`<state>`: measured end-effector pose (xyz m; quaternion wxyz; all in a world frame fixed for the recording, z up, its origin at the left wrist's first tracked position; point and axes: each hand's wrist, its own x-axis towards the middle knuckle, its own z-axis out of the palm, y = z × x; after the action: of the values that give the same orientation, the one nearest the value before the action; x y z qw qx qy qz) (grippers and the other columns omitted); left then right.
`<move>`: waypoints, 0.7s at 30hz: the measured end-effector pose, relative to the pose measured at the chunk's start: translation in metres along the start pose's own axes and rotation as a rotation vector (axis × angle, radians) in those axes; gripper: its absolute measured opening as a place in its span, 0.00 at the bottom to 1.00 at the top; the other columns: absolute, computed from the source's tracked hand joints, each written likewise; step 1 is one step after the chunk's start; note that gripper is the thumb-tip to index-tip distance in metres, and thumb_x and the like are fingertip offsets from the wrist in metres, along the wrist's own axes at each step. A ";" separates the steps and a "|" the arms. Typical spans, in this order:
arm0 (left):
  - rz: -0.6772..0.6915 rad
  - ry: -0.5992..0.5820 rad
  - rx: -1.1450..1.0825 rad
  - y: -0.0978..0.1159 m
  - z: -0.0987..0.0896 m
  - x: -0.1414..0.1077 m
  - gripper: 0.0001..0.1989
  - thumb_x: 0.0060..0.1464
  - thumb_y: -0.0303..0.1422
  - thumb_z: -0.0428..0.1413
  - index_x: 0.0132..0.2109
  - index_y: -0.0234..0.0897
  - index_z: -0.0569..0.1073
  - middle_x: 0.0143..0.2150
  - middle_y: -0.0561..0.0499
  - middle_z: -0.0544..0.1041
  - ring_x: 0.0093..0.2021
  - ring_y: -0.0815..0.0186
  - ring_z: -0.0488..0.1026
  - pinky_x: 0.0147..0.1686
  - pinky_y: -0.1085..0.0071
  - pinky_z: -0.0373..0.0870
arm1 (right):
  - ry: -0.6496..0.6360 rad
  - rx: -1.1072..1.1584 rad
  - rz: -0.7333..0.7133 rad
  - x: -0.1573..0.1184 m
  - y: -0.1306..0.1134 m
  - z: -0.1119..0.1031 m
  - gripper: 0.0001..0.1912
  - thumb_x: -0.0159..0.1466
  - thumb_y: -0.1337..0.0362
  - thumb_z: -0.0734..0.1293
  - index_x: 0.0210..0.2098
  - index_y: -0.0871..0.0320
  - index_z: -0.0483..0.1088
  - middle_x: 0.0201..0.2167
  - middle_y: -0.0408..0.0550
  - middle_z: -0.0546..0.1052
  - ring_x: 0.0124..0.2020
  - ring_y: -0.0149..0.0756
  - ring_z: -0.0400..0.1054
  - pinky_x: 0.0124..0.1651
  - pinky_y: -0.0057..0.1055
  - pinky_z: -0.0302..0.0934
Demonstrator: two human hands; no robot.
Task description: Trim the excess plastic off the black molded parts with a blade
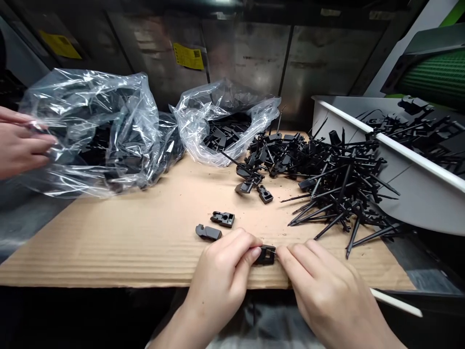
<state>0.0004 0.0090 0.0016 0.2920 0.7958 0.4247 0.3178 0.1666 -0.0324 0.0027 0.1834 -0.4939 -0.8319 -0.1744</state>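
Thumb and fingers of my left hand [227, 271] pinch a small black plastic part [267, 255] with a rectangular opening, low over the cardboard's front edge. My right hand [323, 281] is closed beside it, its fingertips at the part's right end. A pale, slim handle [397, 303] sticks out from under that hand, and a thin tip shows by the part; the grip itself is hidden. Just left of the held part lie two similar loose pieces, a black one [223, 219] and a dark grey one [208, 232].
Cardboard [119, 242] covers the bench. Black sprues with thin runners [337, 184] are heaped at right, beside a grey bin [417, 179] holding more. Two clear bags of black parts, one left [134, 116] and one centre [192, 135], stand behind. Another person's hand [22, 143] touches the left bag.
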 end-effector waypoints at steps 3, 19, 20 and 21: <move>0.010 0.009 -0.014 0.001 0.000 0.000 0.10 0.57 0.23 0.47 0.31 0.35 0.70 0.28 0.51 0.72 0.29 0.66 0.70 0.30 0.73 0.63 | -0.050 -0.089 -0.063 0.010 -0.001 -0.012 0.13 0.52 0.77 0.57 0.31 0.60 0.69 0.23 0.46 0.70 0.24 0.35 0.62 0.22 0.30 0.50; -0.020 -0.015 0.008 0.000 -0.001 0.001 0.10 0.58 0.24 0.47 0.30 0.35 0.69 0.27 0.52 0.72 0.29 0.66 0.70 0.29 0.74 0.63 | -0.004 0.058 -0.134 -0.008 0.005 -0.008 0.14 0.62 0.73 0.57 0.44 0.68 0.69 0.33 0.53 0.75 0.32 0.39 0.64 0.32 0.32 0.59; -0.018 -0.012 0.013 0.000 -0.001 0.001 0.10 0.57 0.24 0.46 0.30 0.35 0.69 0.27 0.52 0.72 0.28 0.66 0.70 0.29 0.74 0.62 | 0.003 0.044 -0.143 -0.007 0.005 -0.008 0.14 0.61 0.73 0.58 0.44 0.68 0.69 0.33 0.53 0.75 0.32 0.39 0.64 0.32 0.33 0.59; -0.015 -0.012 0.016 0.001 0.000 0.001 0.10 0.57 0.24 0.46 0.30 0.35 0.69 0.27 0.51 0.71 0.28 0.66 0.69 0.28 0.74 0.62 | 0.003 0.024 -0.147 -0.005 0.004 -0.008 0.14 0.61 0.73 0.58 0.44 0.69 0.69 0.32 0.53 0.74 0.31 0.40 0.64 0.30 0.33 0.59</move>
<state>0.0008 0.0098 0.0026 0.2907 0.7969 0.4315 0.3071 0.1735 -0.0384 0.0076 0.1774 -0.4291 -0.8676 -0.1779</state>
